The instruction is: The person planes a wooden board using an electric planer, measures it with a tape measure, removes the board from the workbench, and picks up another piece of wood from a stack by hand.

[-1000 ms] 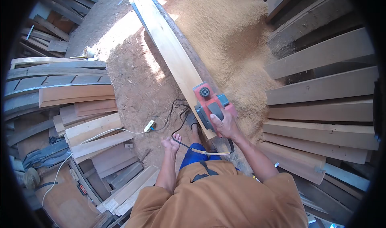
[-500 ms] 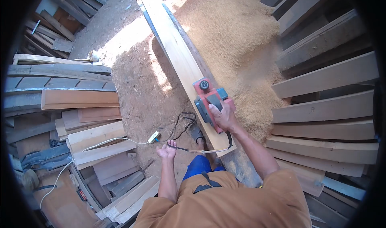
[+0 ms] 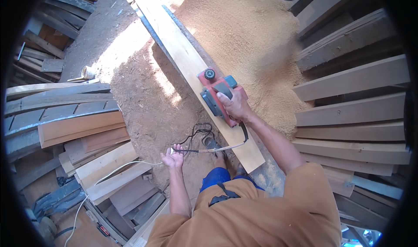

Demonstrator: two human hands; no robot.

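My right hand is wrapped round the handle of a red and grey electric planer, which sits on a long pale board. The board lies lengthwise on a darker beam. Off to the left, my left hand is palm up with the planer's dark cable across its curled fingers. The cable loops from the rear of the planer to this hand. A white cord runs leftward from near the same hand.
Sawdust is heaped right of the board. Stacked planks line the right side, and more boards lie at the left. A white cup stands on the ground. Loose black cable lies near my foot.
The planer and my right hand have moved a little up and left in view. My left hand has shifted left, and the pale connector beside it is now mostly hidden.
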